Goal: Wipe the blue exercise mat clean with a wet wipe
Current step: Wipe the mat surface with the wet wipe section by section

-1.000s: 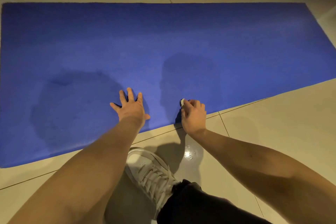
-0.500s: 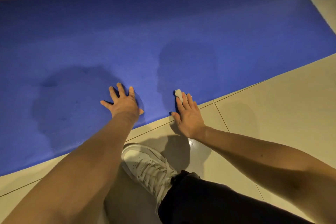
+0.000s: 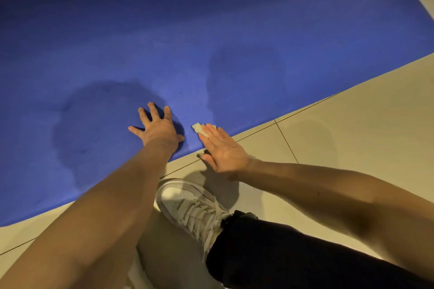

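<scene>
The blue exercise mat (image 3: pixel 211 30) lies across the tiled floor and fills the upper half of the view. Two darker damp patches show on it, one at the left and one right of the middle. My left hand (image 3: pixel 157 128) lies flat on the mat near its front edge, fingers spread. My right hand (image 3: pixel 222 148) reaches over the mat's front edge with straight fingers pressing a small crumpled white wet wipe (image 3: pixel 199 128) onto the mat. Part of the wipe is hidden under the fingertips.
Beige floor tiles (image 3: pixel 352 129) surround the mat, with dark grout lines. My white sneaker (image 3: pixel 190 206) and dark trouser leg (image 3: pixel 293 253) are just in front of the mat's edge, between my arms.
My right hand has gone from curled round the wipe to flat with straight fingers, and has slid left along the mat's edge. The view has tilted down and closer.
</scene>
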Motion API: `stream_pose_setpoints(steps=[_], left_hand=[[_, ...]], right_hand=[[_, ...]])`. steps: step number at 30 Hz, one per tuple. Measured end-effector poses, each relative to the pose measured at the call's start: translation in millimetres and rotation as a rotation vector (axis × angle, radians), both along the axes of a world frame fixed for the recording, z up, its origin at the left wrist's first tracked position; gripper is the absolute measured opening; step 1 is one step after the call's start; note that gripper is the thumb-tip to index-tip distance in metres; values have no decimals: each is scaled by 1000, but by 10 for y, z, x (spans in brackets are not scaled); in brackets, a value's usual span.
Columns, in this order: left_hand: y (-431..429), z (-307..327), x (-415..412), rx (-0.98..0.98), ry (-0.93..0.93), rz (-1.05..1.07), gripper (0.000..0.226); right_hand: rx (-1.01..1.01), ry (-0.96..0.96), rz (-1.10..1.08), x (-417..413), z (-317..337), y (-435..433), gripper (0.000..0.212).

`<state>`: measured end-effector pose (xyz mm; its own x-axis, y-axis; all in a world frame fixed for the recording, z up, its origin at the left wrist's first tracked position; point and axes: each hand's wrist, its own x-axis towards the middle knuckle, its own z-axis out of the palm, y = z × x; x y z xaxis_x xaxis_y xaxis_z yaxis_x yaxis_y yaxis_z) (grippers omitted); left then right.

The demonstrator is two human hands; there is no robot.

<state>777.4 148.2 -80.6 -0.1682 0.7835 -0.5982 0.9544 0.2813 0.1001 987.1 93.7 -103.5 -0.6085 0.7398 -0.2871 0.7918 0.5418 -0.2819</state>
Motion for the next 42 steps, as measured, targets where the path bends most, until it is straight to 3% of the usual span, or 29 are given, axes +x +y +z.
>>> stream_pose_setpoints(steps=[3, 7, 9, 12, 14, 20, 24, 28, 33, 39, 42], left_hand=[[-9, -13, -17, 12, -9, 2, 99], [-13, -13, -3, 15, -5, 2, 99], [-8, -15, 4, 14, -5, 4, 99], [10, -19, 5, 3, -4, 9, 100], [13, -17, 6, 1, 1, 3, 100], [-1, -21, 8, 3, 11, 4, 99], [-11, -29, 2, 15, 8, 2, 99], [-2, -49, 15, 15, 7, 6, 101], [15, -43, 27, -5, 11, 10, 100], [6, -53, 9, -6, 7, 5, 101], [0, -56, 1, -1, 11, 1, 102]], right_hand=[[3, -55, -107, 391, 7, 185, 71], [-26, -211, -435, 736, 112, 364, 68], [-9, -165, -488, 592, 135, 315, 67], [-28, 96, -315, 107, 111, 70, 71], [-26, 152, -180, -181, 22, -110, 69], [40, 12, 13, 55, -55, 3, 67], [90, -75, -157, 558, 7, 59, 66], [14, -63, -285, 456, 20, -76, 69], [-115, 167, -45, -124, 46, -253, 69], [-1, 52, 143, 54, -4, -203, 62], [69, -7, 125, 453, 4, -76, 59]])
